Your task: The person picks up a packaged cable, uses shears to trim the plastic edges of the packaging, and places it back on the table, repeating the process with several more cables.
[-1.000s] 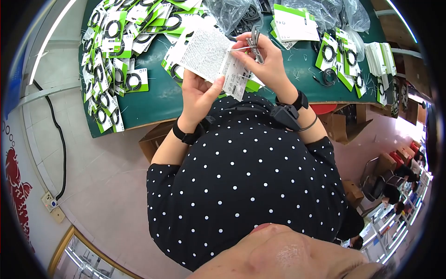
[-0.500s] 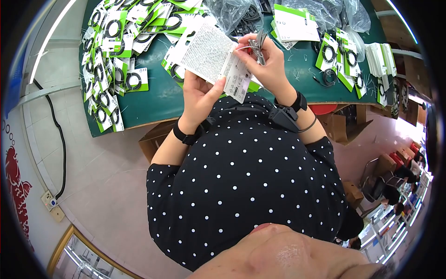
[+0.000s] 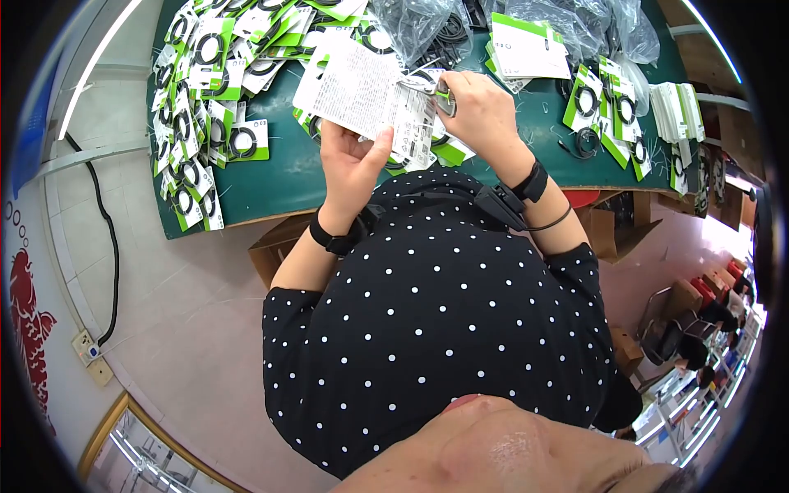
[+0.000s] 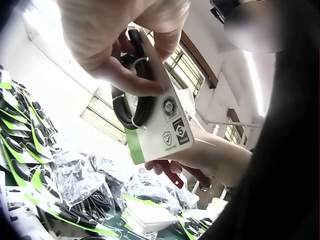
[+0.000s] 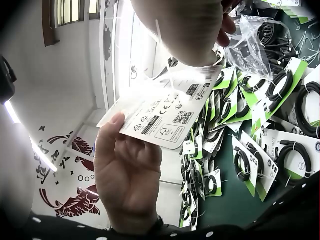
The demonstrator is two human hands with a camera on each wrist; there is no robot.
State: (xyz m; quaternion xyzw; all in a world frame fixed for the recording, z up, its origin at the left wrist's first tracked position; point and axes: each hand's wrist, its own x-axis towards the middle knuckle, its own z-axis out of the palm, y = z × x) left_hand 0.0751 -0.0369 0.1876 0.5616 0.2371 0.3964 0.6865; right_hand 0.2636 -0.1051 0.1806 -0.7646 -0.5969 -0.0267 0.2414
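Note:
My left hand (image 3: 353,168) grips a white and green packaging card (image 3: 353,92) by its lower edge, thumb on the printed back. On the card's other side a coiled black cable (image 4: 145,107) is fastened with thin white ties, and my left fingers lie over the coil. A white tie end (image 5: 161,42) sticks out from the printed back. My right hand (image 3: 481,115) holds a small pair of grey metal snips (image 3: 446,101), its tip close over the card's upper right part. Fingers partly hide the tool.
Carded cables (image 3: 209,99) pile up on the left of the green table (image 3: 271,181). Clear plastic bags (image 3: 415,29) with cables stand at the back. On the right are stacked cards (image 3: 530,53), more carded cables, a loose coil (image 3: 585,141) and white cards (image 3: 674,115).
My right hand has turned over, knuckles up, bringing the snips from beside the fingers onto the card. It no longer pinches the white tie end. My left hand keeps its hold.

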